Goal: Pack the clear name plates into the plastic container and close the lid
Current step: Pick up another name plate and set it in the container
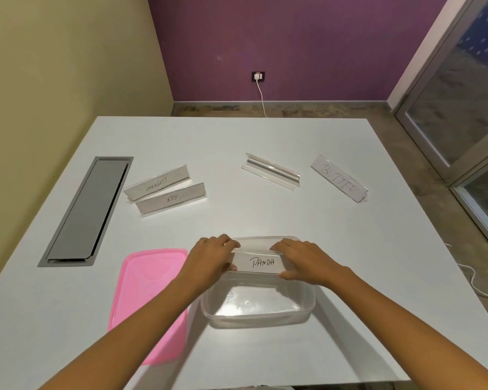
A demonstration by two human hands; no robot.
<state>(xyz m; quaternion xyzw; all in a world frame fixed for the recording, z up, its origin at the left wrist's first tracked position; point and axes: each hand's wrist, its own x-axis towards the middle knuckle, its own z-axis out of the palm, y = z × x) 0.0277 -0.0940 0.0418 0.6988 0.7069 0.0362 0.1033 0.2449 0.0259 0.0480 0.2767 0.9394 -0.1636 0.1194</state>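
Both ends of the PANDA plate (261, 262) are pinched by our left hand (209, 256) and right hand (302, 258), keeping it level over the container (257, 308).

The far half of the clear container's (259, 316) open mouth is spanned by the PANDA name plate (261, 263), gripped at its ends by the left hand (209, 257) and right hand (302, 263); the near half is left open. The container's left side is flanked by the flat pink lid (150, 277). A broad strip of bare table (265, 218) is left before the ELEPHANT plate (158, 182) and TIGER plate (172, 198) close together, the unlabelled plate (271, 171) and the BUTTER plate (340, 178), with wide gaps between these.
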